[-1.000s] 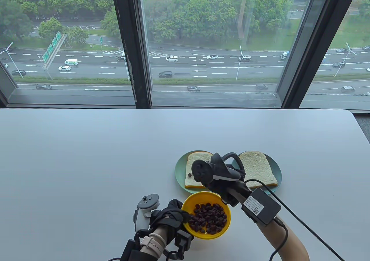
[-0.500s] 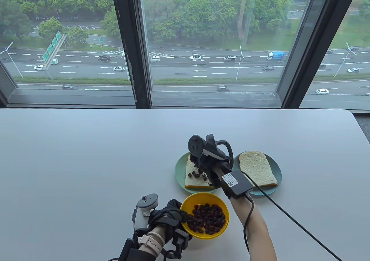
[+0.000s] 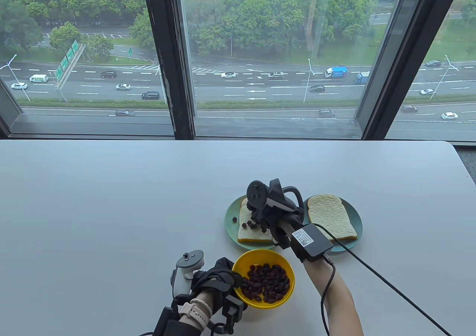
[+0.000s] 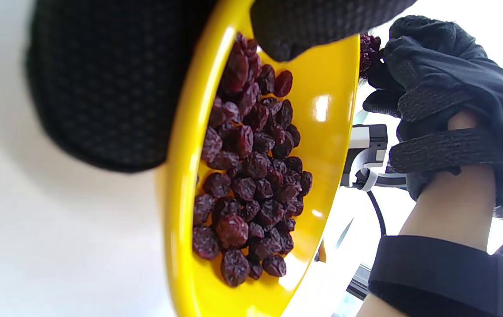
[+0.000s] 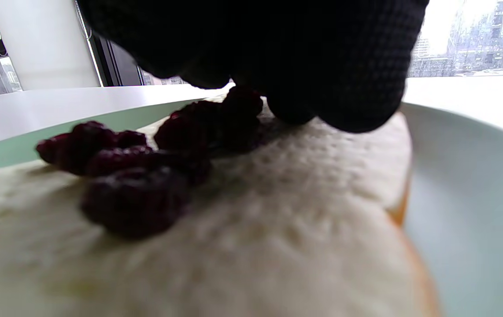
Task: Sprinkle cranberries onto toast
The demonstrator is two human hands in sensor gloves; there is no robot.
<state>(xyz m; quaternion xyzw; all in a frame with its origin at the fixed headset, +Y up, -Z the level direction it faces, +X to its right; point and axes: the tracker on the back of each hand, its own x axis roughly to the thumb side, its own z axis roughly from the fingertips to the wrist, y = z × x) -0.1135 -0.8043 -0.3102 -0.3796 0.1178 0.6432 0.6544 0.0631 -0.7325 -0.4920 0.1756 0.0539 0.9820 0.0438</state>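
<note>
A yellow bowl [image 3: 286, 293] of dried cranberries [image 3: 267, 282] stands at the table's near edge. My left hand [image 3: 223, 276] grips its left rim, thumb [image 4: 295, 26] inside and fingers [image 4: 101, 88] outside. Two slices of toast lie on pale green plates: the left toast [image 3: 245, 232] on the left plate [image 3: 230, 226], the right toast [image 3: 329, 217] bare. My right hand [image 3: 260, 220] hovers low over the left toast, fingers [image 5: 344, 79] bunched with cranberries at their tips [image 4: 368, 48]. Several cranberries [image 5: 137, 193] lie on the left toast. One cranberry [image 3: 234, 219] lies on the left plate.
The right plate [image 3: 357, 220] touches the left one. A black cable [image 3: 379, 276] runs from my right wrist box to the table's lower right. The window sill lies past the far table edge.
My right hand rose from the bowl to the left toast and dropped several cranberries there. One cranberry has landed on the left plate. My left hand and the bowl barely moved.
</note>
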